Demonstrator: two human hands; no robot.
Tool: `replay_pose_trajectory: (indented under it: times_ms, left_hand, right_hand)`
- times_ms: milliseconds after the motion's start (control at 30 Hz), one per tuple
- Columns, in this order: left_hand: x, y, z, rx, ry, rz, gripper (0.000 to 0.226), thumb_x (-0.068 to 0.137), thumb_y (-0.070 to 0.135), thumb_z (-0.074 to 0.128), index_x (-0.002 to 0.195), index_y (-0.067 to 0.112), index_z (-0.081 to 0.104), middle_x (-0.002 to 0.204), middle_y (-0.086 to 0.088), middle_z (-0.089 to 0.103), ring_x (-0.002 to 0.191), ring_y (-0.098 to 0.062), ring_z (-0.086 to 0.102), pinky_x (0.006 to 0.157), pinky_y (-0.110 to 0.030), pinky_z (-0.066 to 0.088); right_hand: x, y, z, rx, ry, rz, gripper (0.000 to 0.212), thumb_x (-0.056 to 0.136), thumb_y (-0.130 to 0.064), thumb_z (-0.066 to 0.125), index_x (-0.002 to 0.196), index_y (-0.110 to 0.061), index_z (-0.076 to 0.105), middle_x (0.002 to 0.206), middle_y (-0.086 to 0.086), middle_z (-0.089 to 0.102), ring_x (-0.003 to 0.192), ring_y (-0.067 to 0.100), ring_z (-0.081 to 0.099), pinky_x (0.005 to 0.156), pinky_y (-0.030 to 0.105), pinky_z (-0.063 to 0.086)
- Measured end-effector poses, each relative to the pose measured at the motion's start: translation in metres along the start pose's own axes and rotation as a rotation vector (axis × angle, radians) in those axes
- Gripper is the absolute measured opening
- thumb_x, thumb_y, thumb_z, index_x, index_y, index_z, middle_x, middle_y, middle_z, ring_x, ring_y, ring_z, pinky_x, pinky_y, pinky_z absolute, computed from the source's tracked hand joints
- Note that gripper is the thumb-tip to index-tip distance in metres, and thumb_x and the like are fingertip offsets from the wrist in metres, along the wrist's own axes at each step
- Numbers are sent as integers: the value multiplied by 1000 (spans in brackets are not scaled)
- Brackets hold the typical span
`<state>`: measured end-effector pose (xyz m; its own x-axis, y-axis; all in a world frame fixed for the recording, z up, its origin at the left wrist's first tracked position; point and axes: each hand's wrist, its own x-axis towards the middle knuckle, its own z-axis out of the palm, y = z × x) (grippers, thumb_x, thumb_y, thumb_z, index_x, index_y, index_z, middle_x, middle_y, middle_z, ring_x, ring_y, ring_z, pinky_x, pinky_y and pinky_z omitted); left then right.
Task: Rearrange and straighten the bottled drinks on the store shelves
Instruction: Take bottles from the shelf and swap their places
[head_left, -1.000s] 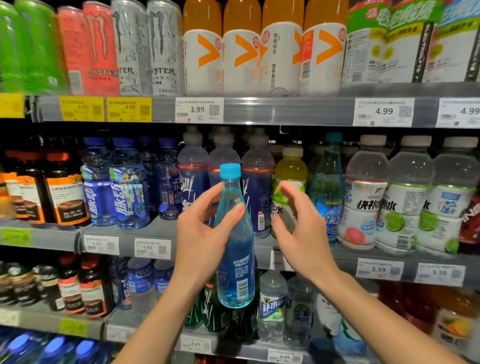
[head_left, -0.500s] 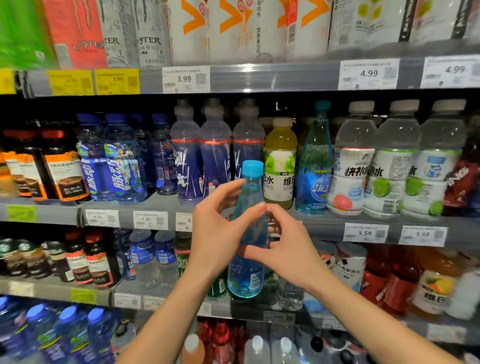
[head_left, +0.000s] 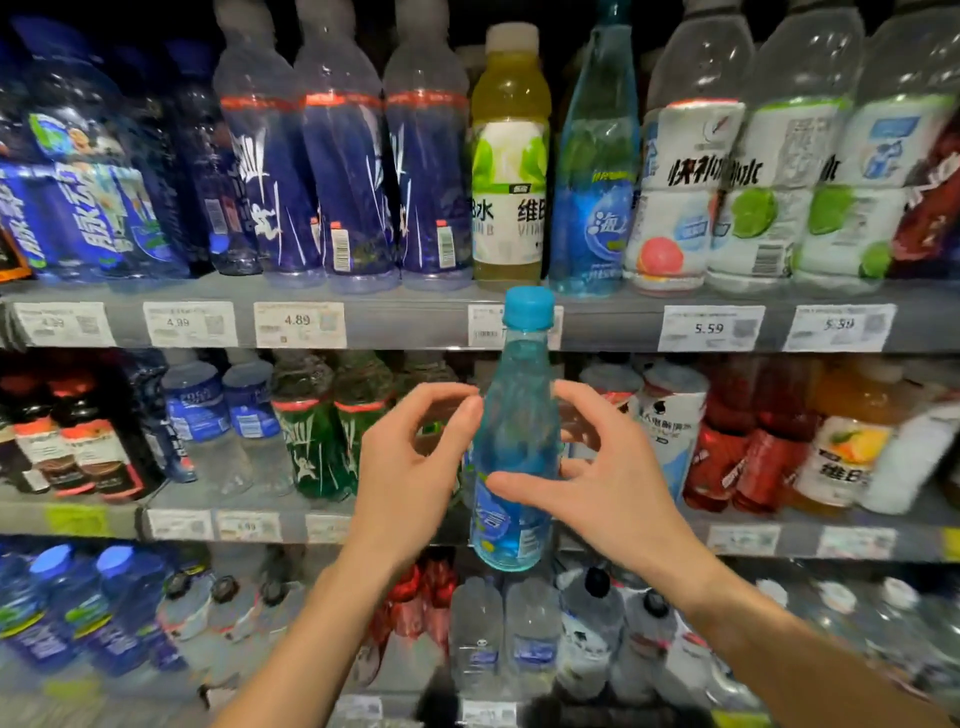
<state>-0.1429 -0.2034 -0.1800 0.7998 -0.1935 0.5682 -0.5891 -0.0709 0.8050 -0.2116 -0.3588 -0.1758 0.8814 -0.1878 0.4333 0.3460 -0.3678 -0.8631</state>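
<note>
In the centre of the frame a blue bottle with a blue cap stands upright in the air, in front of the shelves. The left hand touches its left side with curled fingers, and the right hand holds it from the right, thumb across the label. Above it, on the upper shelf, a similar tall bottle stands between a yellow bottle and white-labelled ones.

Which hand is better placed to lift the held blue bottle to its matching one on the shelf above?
Probably the right hand: its thumb and fingers wrap the blue bottle, and the matching bottle stands up and right. The left hand touches only by fingertips.
</note>
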Motion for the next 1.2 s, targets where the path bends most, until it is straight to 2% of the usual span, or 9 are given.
replay_pose_trajectory:
  times_ms: [133, 233, 333, 533, 767, 933, 1033, 1100, 1200]
  left_hand:
    - [-14, -27, 9, 17, -14, -44, 6, 93, 18, 67, 96, 18, 72, 90, 12, 73, 88, -4, 67, 78, -17, 50]
    - [-21, -46, 15, 53, 4, -68, 8, 90, 12, 69, 93, 18, 72, 88, 10, 72, 85, -5, 66, 73, -13, 48]
    - [-23, -65, 22, 120, 8, -41, 11, 89, 10, 70, 94, 19, 70, 88, 11, 71, 84, -6, 66, 70, -17, 50]
    - [-11, -87, 32, 324, 61, 139, 28, 83, 17, 74, 109, 19, 63, 101, 10, 60, 81, -8, 63, 64, -38, 54]
    - [-1, -85, 43, 473, 111, 183, 50, 80, 23, 77, 125, 20, 54, 123, 9, 52, 66, -5, 63, 65, -37, 53]
    - [17, -82, 50, 531, 97, 139, 76, 77, 32, 80, 142, 16, 43, 144, 0, 49, 98, -30, 68, 86, -42, 54]
    - [34, -78, 55, 613, 65, 76, 83, 75, 36, 82, 142, 14, 39, 129, -6, 61, 111, -31, 61, 84, -37, 49]
    - [39, -76, 61, 642, 26, 16, 67, 77, 34, 81, 129, 14, 42, 110, -8, 65, 100, -33, 61, 70, -34, 43]
    - [42, -72, 62, 660, 18, -18, 54, 75, 37, 81, 108, 17, 45, 105, -5, 62, 100, -31, 60, 72, -37, 47]
  right_hand:
    - [-12, 26, -5, -18, 20, -13, 63, 61, -15, 93, 113, -34, 63, 105, -21, 69, 101, 0, 66, 75, 19, 57]
    - [-16, 47, -4, -28, 42, 4, 67, 59, -18, 94, 116, -32, 63, 110, -16, 70, 107, 5, 65, 83, 25, 58]
    - [-17, 65, -3, -31, 87, -2, 65, 57, -17, 96, 112, -33, 64, 106, -13, 71, 103, 7, 68, 81, 27, 59]
    - [-8, 81, -1, -27, 125, -14, 66, 55, -32, 90, 116, -28, 64, 109, -11, 72, 105, 10, 68, 80, 27, 58]
    - [-9, 83, -15, -25, 134, 9, 64, 57, -13, 93, 111, -32, 64, 106, -15, 72, 102, 2, 68, 76, 18, 55]
    - [-11, 82, -23, -5, 150, 26, 65, 58, -13, 92, 112, -32, 64, 109, -12, 72, 104, 7, 68, 83, 34, 57]
    - [-13, 84, -25, 1, 148, 48, 65, 57, -15, 92, 113, -31, 63, 108, -13, 72, 103, 6, 68, 85, 36, 56]
    - [-13, 85, -26, -6, 145, 60, 66, 57, -13, 93, 113, -31, 63, 108, -13, 72, 103, 6, 68, 87, 35, 55]
    - [-13, 87, -27, -28, 142, 67, 67, 56, -11, 94, 112, -32, 63, 107, -14, 72, 104, 5, 67, 85, 31, 54]
